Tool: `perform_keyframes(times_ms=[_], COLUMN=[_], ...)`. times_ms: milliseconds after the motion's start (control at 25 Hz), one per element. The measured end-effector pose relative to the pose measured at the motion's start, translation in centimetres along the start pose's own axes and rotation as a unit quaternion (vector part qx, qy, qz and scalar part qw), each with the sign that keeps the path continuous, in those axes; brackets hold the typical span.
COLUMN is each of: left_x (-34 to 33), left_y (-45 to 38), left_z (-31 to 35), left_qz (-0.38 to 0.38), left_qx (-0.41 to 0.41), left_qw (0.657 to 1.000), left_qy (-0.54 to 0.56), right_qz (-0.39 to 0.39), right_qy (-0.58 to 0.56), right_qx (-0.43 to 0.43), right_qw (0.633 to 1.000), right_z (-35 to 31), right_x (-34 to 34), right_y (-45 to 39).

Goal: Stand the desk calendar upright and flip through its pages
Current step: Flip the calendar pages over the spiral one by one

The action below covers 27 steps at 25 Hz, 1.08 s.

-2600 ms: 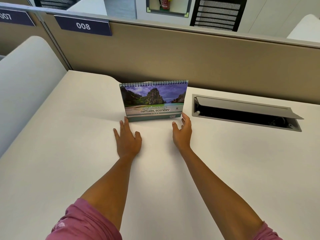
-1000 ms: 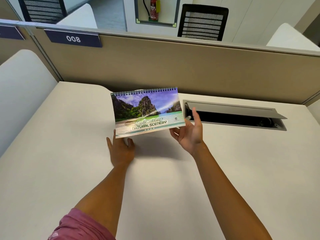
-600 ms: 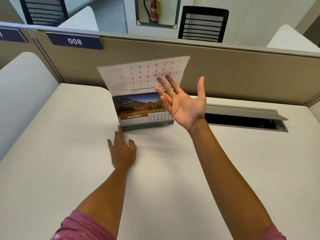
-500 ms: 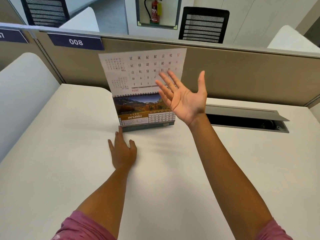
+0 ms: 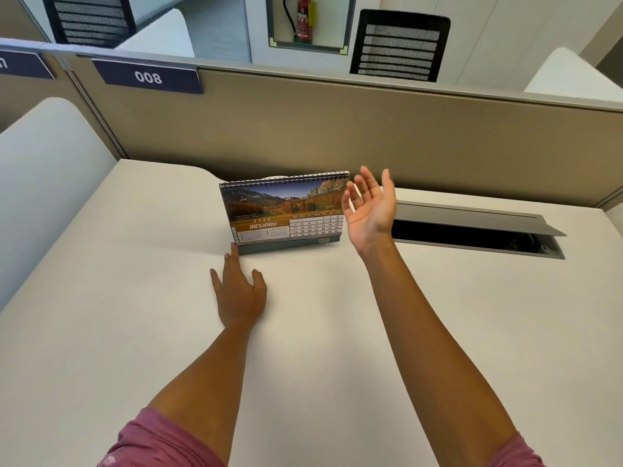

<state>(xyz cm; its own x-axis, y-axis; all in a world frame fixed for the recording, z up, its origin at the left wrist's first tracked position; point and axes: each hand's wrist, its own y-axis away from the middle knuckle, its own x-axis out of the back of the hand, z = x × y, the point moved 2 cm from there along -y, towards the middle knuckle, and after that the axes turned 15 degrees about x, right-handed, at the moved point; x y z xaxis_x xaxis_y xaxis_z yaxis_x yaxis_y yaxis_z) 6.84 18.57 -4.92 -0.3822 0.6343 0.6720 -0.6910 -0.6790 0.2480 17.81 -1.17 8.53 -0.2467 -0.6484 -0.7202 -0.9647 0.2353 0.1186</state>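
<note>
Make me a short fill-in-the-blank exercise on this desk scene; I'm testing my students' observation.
1. The calendar standing on the desk shows the month of ____.
2. The sign on the partition reads ____.
3. The left hand lies flat on the desk, fingertips at the calendar's ____.
4. The right hand is raised and open, holding ____.

Missing words: January; 008; base; nothing

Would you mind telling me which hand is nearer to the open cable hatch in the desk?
The right hand: it is raised beside the cable hatch, at its left end. The left hand lies flat before the calendar.
</note>
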Motion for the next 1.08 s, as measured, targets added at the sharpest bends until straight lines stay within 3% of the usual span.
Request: perform_keyframes(times_ms=[80,160,280,400,680,880,1080], left_x=[0.0,0.0,-0.1,-0.3,-0.7,-0.9,-0.8], left_y=[0.1,0.1,-0.1,-0.3,-0.8,-1.1,-0.8], left_z=[0.0,0.0,-0.1,-0.3,-0.8,-0.9,-0.7], left_qz=[0.002,0.001,0.003,0.000,0.004,0.007,0.009], left_qx=[0.000,-0.002,0.000,0.003,0.001,-0.004,0.002], left_qw=[1.000,1.000,1.000,1.000,1.000,1.000,1.000], left_qy=[-0.006,-0.010,-0.014,-0.014,-0.018,-0.030,-0.030], right_qz=[0.060,0.073,0.045,-0.013,-0.100,-0.088,-0.055], right_qy=[0.106,0.237,0.382,0.457,0.518,0.561,0.544], right_qx=[0.038,0.055,0.025,-0.005,0.054,0.097,0.127], right_qw=[0.992,0.967,0.923,0.889,0.848,0.817,0.828], right_z=[1.4,2.9,4.7,5.8,6.6,7.0,6.8], right_x=[2.0,3.9,6.1,7.3,6.7,6.9,6.8], right_y=[-0.2,-0.2,0.2,0.5,1.6,2.8,3.4])
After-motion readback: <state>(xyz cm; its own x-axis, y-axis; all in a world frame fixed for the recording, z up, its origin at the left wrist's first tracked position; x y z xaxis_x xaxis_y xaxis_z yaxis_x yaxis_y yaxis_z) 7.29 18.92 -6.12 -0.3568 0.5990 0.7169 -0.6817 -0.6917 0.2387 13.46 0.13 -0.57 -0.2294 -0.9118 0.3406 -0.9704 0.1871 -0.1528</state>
